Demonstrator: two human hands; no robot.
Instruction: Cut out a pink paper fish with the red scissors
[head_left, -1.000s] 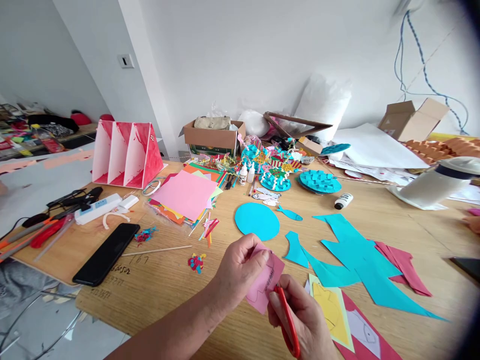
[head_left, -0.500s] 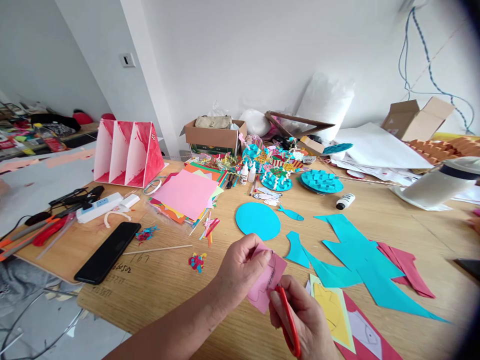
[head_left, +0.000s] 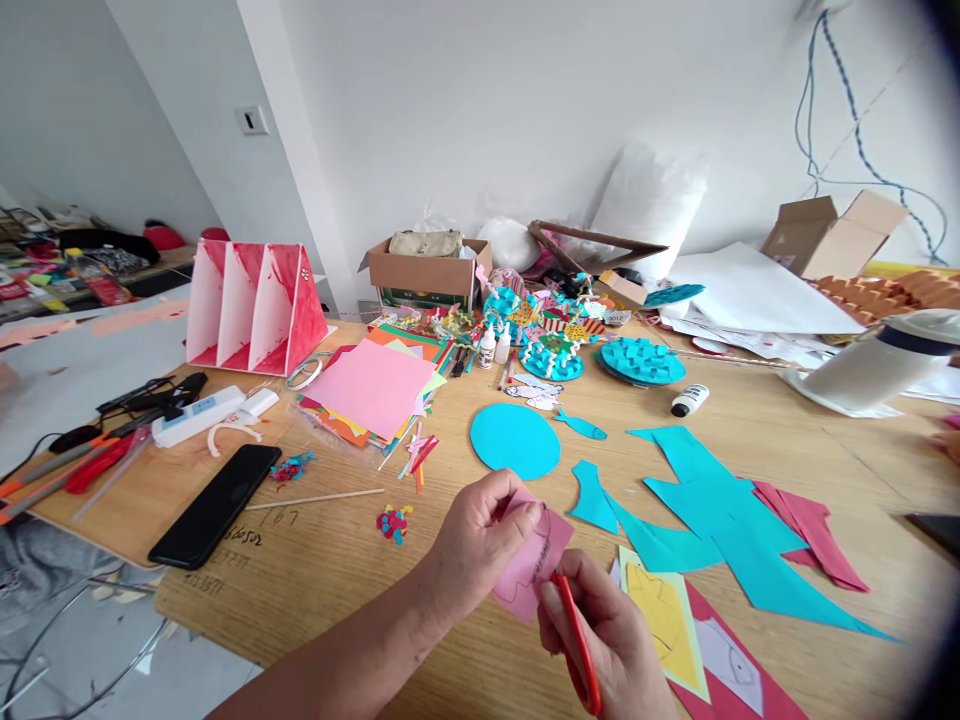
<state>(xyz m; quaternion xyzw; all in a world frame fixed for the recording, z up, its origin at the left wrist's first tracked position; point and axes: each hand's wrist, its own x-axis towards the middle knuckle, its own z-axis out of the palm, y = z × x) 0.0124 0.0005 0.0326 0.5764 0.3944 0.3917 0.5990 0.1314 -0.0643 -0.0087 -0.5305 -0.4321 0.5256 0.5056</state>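
Note:
My left hand pinches a small piece of pink paper with a drawn outline on it. Closed round the red handles of a pair of scissors is my right hand; the blades are mostly hidden at the paper's lower right edge. To the right lie a yellow paper with a drawn shape and a lilac fish drawing on red paper. Ahead of my hands are a blue paper circle and a blue paper fish.
Blue paper offcuts spread to the right. At the left are a phone, a thin stick and a power strip. A stack of coloured paper, glue bottles and a cardboard box stand farther back.
Both hands, the pink paper and the scissors stay almost in place. The view has shifted very slightly.

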